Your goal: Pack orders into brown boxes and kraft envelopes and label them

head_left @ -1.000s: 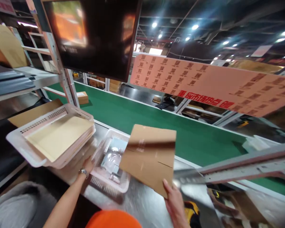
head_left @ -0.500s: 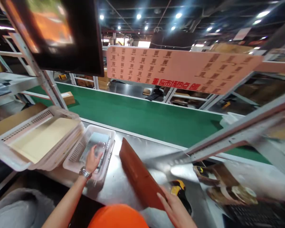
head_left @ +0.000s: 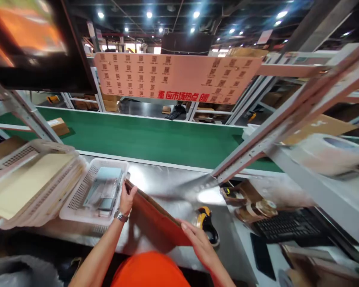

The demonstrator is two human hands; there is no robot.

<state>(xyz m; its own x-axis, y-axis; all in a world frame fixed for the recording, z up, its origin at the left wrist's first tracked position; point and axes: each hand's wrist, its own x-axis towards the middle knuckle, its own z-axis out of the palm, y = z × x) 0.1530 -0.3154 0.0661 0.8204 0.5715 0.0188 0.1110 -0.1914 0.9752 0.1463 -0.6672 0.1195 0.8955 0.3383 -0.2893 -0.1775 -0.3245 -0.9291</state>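
A flat reddish-brown item [head_left: 158, 219], tilted on its edge, is held between both hands above the metal table [head_left: 175, 181]. My left hand [head_left: 127, 200], with a watch on the wrist, grips its far left end. Its near right end is in my right hand [head_left: 196, 239], thumb and fingers closed on the edge. Just left of my left hand stands a white perforated basket [head_left: 74, 199] with pale blue flat packs [head_left: 106, 185] and clear plastic in it. A yellow and black tool [head_left: 206, 223] lies right of the item.
Larger stacked baskets [head_left: 44, 145] with cream envelopes [head_left: 26, 183] stand at the left. Behind the table runs a green belt [head_left: 155, 139] with a small box [head_left: 59, 126]. At the right are a slanted metal frame [head_left: 257, 143], tape rolls, a keyboard [head_left: 290, 224] and a phone [head_left: 261, 255].
My left hand has left the packs in the basket and taken hold of the brown item's far end. The item now lies more level across the view, which has turned right.
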